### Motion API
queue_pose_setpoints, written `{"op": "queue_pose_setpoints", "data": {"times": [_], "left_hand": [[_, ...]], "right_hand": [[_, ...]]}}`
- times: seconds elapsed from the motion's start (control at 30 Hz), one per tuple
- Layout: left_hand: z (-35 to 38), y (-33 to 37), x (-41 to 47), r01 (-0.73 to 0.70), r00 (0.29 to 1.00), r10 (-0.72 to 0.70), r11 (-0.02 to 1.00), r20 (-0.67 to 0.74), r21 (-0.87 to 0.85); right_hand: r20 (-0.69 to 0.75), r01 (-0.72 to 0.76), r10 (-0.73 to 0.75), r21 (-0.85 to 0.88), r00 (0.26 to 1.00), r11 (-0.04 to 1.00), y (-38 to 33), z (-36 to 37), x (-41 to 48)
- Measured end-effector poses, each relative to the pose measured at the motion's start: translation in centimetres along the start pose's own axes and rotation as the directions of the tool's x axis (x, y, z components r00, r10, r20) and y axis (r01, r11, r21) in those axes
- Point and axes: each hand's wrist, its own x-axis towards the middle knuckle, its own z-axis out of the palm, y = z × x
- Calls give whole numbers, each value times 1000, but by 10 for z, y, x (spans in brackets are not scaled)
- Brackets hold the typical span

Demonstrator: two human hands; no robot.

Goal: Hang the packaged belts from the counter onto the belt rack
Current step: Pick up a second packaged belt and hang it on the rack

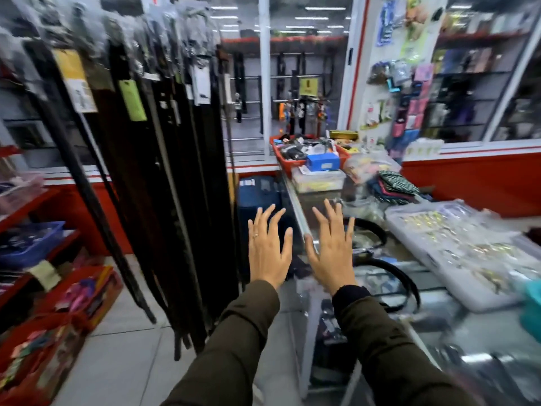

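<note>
Many dark packaged belts (152, 159) hang from the belt rack at the upper left, reaching down close to the floor. A glass counter (295, 200) runs along the right. On it lie curled black belts (380, 238) in clear packaging, just right of my right hand. My left hand (268, 247) is held up with fingers spread, empty, between the hanging belts and the counter's edge. My right hand (332, 250) is also spread and empty, over the counter's left edge. Both arms wear dark olive sleeves.
A clear plastic box of small metal items (468, 247) sits on the counter's right. A red tray (285, 162) with goods and a blue box (322, 161) stand at the counter's far end. Red shelves (29, 206) and boxes of goods line the left floor.
</note>
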Motion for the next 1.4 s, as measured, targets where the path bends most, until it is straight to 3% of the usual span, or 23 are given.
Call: {"op": "queue_pose_setpoints", "data": {"times": [0.13, 0.27, 0.37, 0.47, 0.53, 0.6, 0.8, 1.0, 1.1, 1.27, 1.4], "left_hand": [[50, 18, -34, -13, 983, 13, 1000, 184, 2], [91, 35, -63, -66, 919, 58, 998, 391, 7], [115, 43, -76, -101, 775, 103, 994, 623, -39], [128, 54, -80, -116, 548, 147, 988, 824, -99], [133, 59, -84, -126, 479, 133, 989, 868, -82], [137, 61, -87, -166, 512, 131, 985, 849, -52], [135, 57, -88, -183, 673, 172, 981, 719, -64], [117, 40, -74, -178, 746, 247, 969, 619, -172], [101, 26, -54, -158, 749, 257, 964, 611, -212], [57, 8, -22, -85, 822, 236, 950, 517, -299], [20, -2, -12, 75, 925, 77, 923, 372, -378]], "right_hand": [[43, -139, 146, -121, 988, 983, 56, -15, -45], [179, -248, 282, -191, 943, 950, 107, -32, -84], [311, -286, 334, -191, 890, 939, 136, -43, -109], [456, -294, 399, -285, 796, 912, 154, -51, -121], [536, -225, 392, -350, 748, 909, 160, -52, -124], [569, -184, 368, -355, 735, 917, 161, -54, -125], [505, -177, 308, -290, 806, 940, 157, -62, -127], [422, -210, 249, -137, 872, 968, 134, -64, -112], [413, -222, 230, -68, 881, 973, 119, -60, -95], [434, -319, 210, 196, 876, 927, 79, -47, -62], [447, -399, 196, 421, 873, 814, 46, -29, -37]]}}
